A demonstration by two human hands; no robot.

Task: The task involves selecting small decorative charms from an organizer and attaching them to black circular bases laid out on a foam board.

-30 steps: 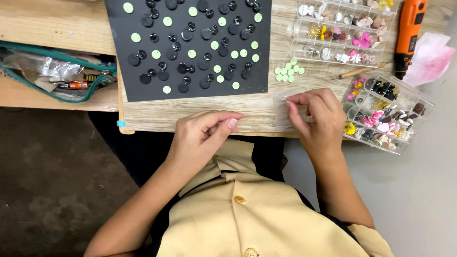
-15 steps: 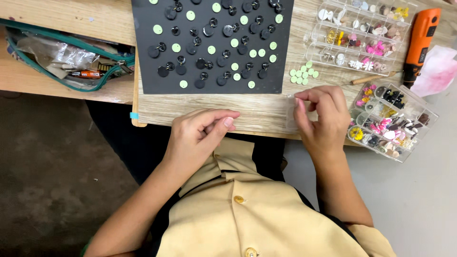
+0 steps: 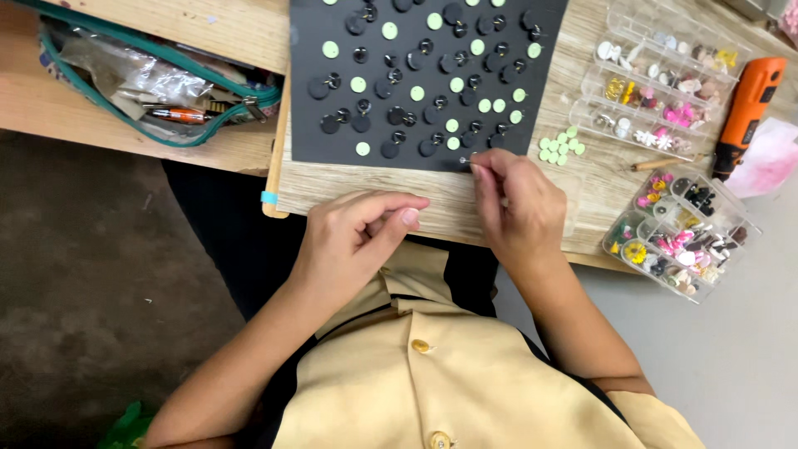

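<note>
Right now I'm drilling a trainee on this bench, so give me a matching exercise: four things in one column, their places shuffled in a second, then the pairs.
Things:
1. black sheet
2. zip pouch
3. orange tool
4. loose green discs

Places:
A. far right, beside the pink cloth
B. on the shelf at the left
C. under the rows of discs
D. on bare wood between sheet and clear boxes

Pairs: 1-C, 2-B, 3-A, 4-D
</note>
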